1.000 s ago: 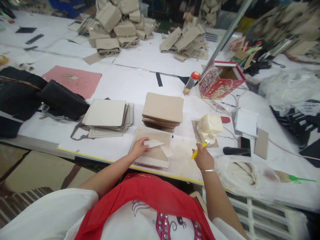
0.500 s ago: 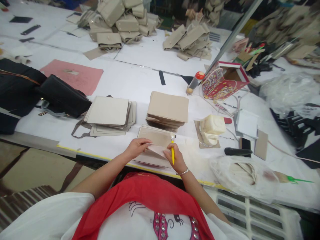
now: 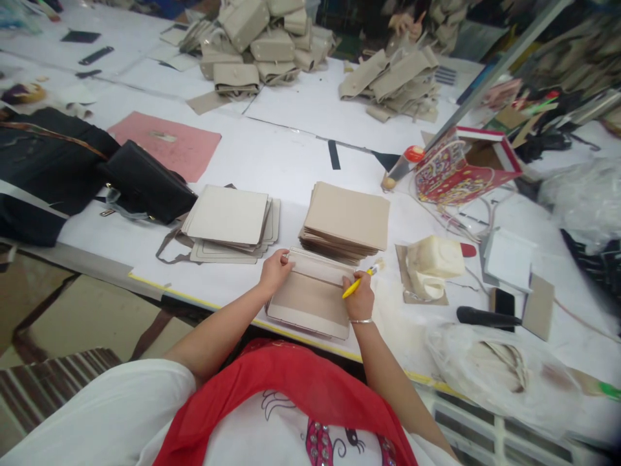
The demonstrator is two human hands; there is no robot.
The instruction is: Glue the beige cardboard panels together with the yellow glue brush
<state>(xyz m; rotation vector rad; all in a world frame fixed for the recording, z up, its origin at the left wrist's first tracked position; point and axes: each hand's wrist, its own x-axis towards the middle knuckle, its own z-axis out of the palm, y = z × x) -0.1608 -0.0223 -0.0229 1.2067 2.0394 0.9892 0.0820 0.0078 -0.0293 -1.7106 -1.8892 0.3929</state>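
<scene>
My left hand (image 3: 275, 273) pinches the left end of a pale flat strip (image 3: 323, 266) at the far edge of a beige panel (image 3: 310, 299). This panel lies on top of a low stack near the table's front edge. In my right hand (image 3: 359, 299) is a yellow-handled brush (image 3: 358, 283), its bristles pointing away to the right. The fingers of that hand also touch the strip's right end. Just beyond stands a stack of tan panels (image 3: 347, 217); to its left is a stack of pale panels (image 3: 228, 217).
A cut-open whitish plastic container (image 3: 434, 262) stands to the right, near a black-handled tool (image 3: 485, 317) and a plastic bag (image 3: 499, 369). A black bag (image 3: 148, 181) lies left. Folded beige pieces (image 3: 272, 45) are heaped at the back, where another person's hand (image 3: 407, 26) shows.
Both hands have moved the pale strip from the panel's near part to its far edge, where it now lies flat. The brush has tipped over to the right. The camera view has shifted left.
</scene>
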